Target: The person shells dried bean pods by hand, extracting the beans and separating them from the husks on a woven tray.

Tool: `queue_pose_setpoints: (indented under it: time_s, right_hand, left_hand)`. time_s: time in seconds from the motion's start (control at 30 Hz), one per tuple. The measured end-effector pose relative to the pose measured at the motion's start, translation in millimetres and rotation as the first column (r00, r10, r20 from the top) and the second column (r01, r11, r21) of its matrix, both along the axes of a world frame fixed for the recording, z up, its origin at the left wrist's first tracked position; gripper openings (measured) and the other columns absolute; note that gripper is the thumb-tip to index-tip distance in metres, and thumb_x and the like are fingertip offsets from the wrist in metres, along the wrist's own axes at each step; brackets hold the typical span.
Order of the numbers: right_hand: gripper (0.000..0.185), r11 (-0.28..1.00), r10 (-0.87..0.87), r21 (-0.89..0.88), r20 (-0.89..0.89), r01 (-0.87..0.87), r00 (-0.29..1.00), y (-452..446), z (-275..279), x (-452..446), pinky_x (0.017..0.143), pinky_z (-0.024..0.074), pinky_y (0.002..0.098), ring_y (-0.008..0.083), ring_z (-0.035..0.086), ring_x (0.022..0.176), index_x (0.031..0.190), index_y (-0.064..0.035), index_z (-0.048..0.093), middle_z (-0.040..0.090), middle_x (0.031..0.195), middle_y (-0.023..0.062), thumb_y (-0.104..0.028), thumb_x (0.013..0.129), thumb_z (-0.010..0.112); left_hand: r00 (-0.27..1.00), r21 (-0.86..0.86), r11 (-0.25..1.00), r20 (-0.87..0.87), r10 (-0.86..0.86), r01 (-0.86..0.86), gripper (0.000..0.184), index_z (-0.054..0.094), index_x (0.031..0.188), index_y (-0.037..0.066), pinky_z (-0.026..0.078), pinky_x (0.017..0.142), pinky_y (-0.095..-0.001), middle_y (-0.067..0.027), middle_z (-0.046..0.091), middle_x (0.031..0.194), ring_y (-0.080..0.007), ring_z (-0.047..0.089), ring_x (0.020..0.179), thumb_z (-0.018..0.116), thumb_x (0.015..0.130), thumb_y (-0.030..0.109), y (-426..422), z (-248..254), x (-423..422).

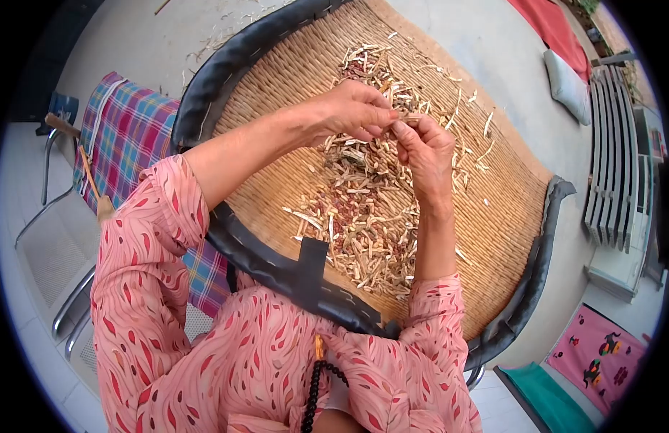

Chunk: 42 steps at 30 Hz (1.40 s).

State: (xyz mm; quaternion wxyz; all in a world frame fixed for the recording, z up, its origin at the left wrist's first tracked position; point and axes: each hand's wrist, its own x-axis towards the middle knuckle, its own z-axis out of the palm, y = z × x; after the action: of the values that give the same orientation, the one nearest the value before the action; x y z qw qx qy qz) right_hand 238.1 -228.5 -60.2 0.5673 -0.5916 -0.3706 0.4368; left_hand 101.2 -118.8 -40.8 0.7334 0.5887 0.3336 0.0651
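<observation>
Left hand (352,114) and right hand (427,151) met above the far half of the pod heap (378,234), fingertips of both pinching what looked like one dry pod (409,117), mostly hidden. Partway through, I'd judge: red beans (343,208) lay loose in the heap, but mixed with husks; plenty of pods left, couldn't tell which were opened. All sat on a woven tray (269,90), near edge against the torso. Plaid cloth (128,119) and metal chair (60,249) left, pillow (567,86) far right. Nothing blocked the hands.
</observation>
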Motion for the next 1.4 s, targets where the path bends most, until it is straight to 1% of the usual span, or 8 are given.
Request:
queue_pose_setpoints:
  time_s: [0.17, 0.27, 0.4, 0.53, 0.67, 0.93, 1.17, 1.4]
  right_hand:
    - [0.013, 0.998, -0.021, 0.056, -0.281, 0.038, 0.960, 6, 3, -6, 0.047, 0.0436, 0.0209, 0.0077, 0.053, 0.054, 0.091, -0.0002, 0.061, 0.059, 0.066, 0.0043, -0.012, 0.088, 0.056]
    - [0.012, 0.991, 0.086, -0.134, 0.455, -0.027, 0.886, -1, -17, -7, 0.050, 0.0466, 0.0277, 0.0121, 0.056, 0.058, 0.090, -0.0031, 0.060, 0.060, 0.069, 0.0058, -0.013, 0.083, 0.061]
    - [0.016, 0.934, 0.346, -0.301, 0.897, -0.191, 0.275, -21, -35, -23, 0.057, 0.0485, 0.0381, 0.0262, 0.060, 0.061, 0.083, -0.0041, 0.059, 0.061, 0.069, 0.0128, -0.015, 0.076, 0.068]
    - [0.015, 0.951, 0.298, -0.270, 0.674, -0.150, 0.676, -17, -46, -17, 0.059, 0.0478, 0.0373, 0.0267, 0.061, 0.062, 0.084, -0.0031, 0.064, 0.064, 0.072, 0.0144, -0.015, 0.075, 0.067]
    - [0.010, 0.951, 0.207, -0.264, 0.169, -0.158, 0.964, -13, -35, 3, 0.051, 0.0416, 0.0252, 0.0105, 0.052, 0.054, 0.085, -0.0009, 0.066, 0.059, 0.064, 0.0017, -0.009, 0.080, 0.063]
    - [0.008, 0.990, 0.028, -0.105, -0.514, -0.095, 0.857, -10, -21, 8, 0.043, 0.0401, 0.0175, 0.0047, 0.049, 0.047, 0.089, 0.0007, 0.060, 0.055, 0.061, -0.0010, -0.007, 0.086, 0.058]
    - [0.009, 0.995, -0.035, -0.100, -0.429, -0.008, 0.903, -6, -18, -5, 0.044, 0.0424, 0.0180, 0.0070, 0.051, 0.048, 0.086, 0.0001, 0.057, 0.056, 0.060, 0.0010, -0.008, 0.087, 0.058]
    - [0.011, 0.984, 0.020, -0.166, -0.224, -0.058, 0.974, -8, 5, 13, 0.043, 0.0443, 0.0160, 0.0066, 0.054, 0.050, 0.094, 0.0033, 0.057, 0.059, 0.064, 0.0048, -0.006, 0.088, 0.055]
  left_hand:
    - [0.988, 0.153, 0.978, 0.047, -0.149, 0.140, 0.013, 0.058, 0.091, 0.001, 0.047, 0.051, -0.0176, -0.0033, 0.062, 0.071, -0.0069, 0.057, 0.057, 0.055, 0.089, 0.014, 6, 5, -3]
    - [1.000, 0.136, 0.990, 0.015, -0.027, 0.025, 0.013, 0.057, 0.086, 0.002, 0.047, 0.050, -0.0188, -0.0035, 0.061, 0.069, -0.0071, 0.057, 0.057, 0.052, 0.090, 0.013, 15, 9, -7]
    - [0.989, 0.055, 0.989, -0.060, 0.138, -0.135, 0.010, 0.052, 0.089, 0.003, 0.050, 0.055, -0.0227, -0.0041, 0.060, 0.072, -0.0089, 0.058, 0.063, 0.047, 0.091, 0.011, 13, 14, -6]
    - [0.983, -0.007, 0.988, -0.102, 0.153, -0.154, 0.010, 0.051, 0.093, 0.002, 0.051, 0.057, -0.0239, -0.0041, 0.060, 0.074, -0.0099, 0.058, 0.064, 0.046, 0.091, 0.010, 15, 12, -6]
    - [0.976, -0.003, 0.989, -0.159, 0.148, -0.150, 0.012, 0.052, 0.090, 0.002, 0.050, 0.056, -0.0253, -0.0019, 0.055, 0.069, -0.0093, 0.054, 0.061, 0.045, 0.092, 0.011, 14, 2, -3]
    - [0.987, -0.065, 0.998, -0.158, 0.016, -0.027, 0.021, 0.054, 0.088, 0.005, 0.046, 0.058, -0.0273, 0.0002, 0.051, 0.073, -0.0098, 0.051, 0.064, 0.044, 0.095, 0.022, 1, -9, -1]
    - [0.996, 0.142, 0.989, 0.067, -0.058, 0.048, 0.018, 0.055, 0.088, 0.005, 0.042, 0.052, -0.0192, 0.0027, 0.050, 0.070, -0.0053, 0.049, 0.062, 0.055, 0.090, 0.022, -12, -19, -1]
    - [0.983, -0.023, 0.982, 0.002, 0.186, -0.186, 0.013, 0.055, 0.079, 0.006, 0.037, 0.045, -0.0191, 0.0006, 0.054, 0.066, -0.0047, 0.047, 0.054, 0.055, 0.088, 0.016, -7, -14, 3]
